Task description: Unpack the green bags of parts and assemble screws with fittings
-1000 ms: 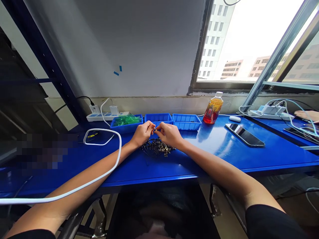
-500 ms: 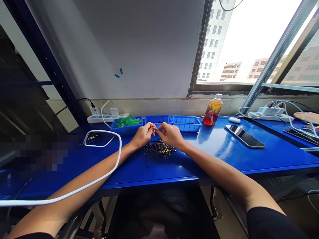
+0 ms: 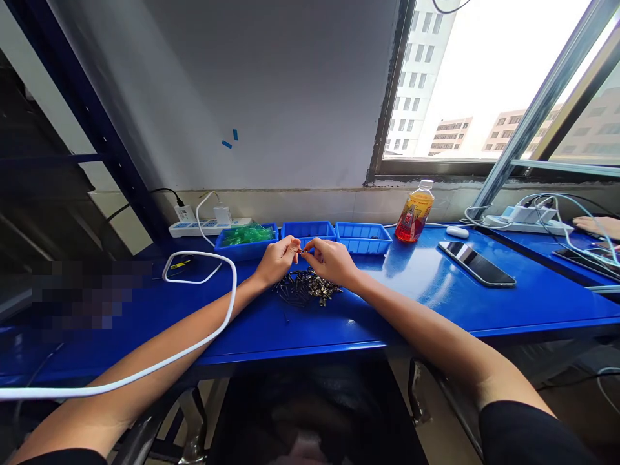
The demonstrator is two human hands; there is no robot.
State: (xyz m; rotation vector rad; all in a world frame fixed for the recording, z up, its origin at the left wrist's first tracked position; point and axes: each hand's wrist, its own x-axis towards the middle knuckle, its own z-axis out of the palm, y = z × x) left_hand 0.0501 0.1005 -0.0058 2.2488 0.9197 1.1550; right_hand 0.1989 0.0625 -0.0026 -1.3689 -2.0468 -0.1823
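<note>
My left hand and my right hand meet above the table, fingertips pinched close together. Between them is a small metal part, dark with a brassy glint; its exact kind is too small to make out. Just below the hands lies a loose pile: thin dark screws on the left and short brass-coloured metal fittings on the right. Behind the hands stand three blue bins in a row: the left bin holds green plastic bags, while the middle bin is partly hidden by my fingers.
The right bin stands near a drink bottle. A phone and a white case lie farther right. A white cable loops over my left forearm. Power strips line the wall. Another person's hand shows at far right.
The fingertips have shifted slightly around the small metal part, with the left fingers curled a little more. The view has tilted very slightly; the pile and bins look the same.
</note>
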